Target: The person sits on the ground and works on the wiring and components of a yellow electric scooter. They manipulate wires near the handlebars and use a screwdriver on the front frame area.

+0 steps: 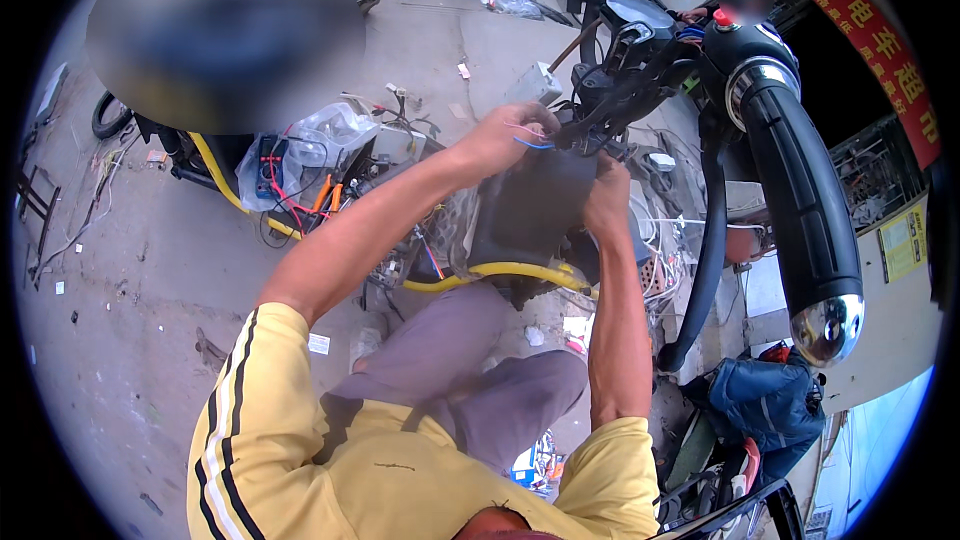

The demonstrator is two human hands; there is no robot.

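Left hand (505, 135) pinching thin blue wires (533, 142) at twelve o'clock of the dark panel (530, 205); right hand (607, 195) closed on that panel's three o'clock edge. Best kept steady, pulling gently, clear of the handlebar grip (800, 200) further toward three o'clock.

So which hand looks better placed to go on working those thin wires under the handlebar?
Probably the left hand: its fingers pinch the thin blue and pink wires by the wire bundle. The right hand sits lower, against the dark panel.
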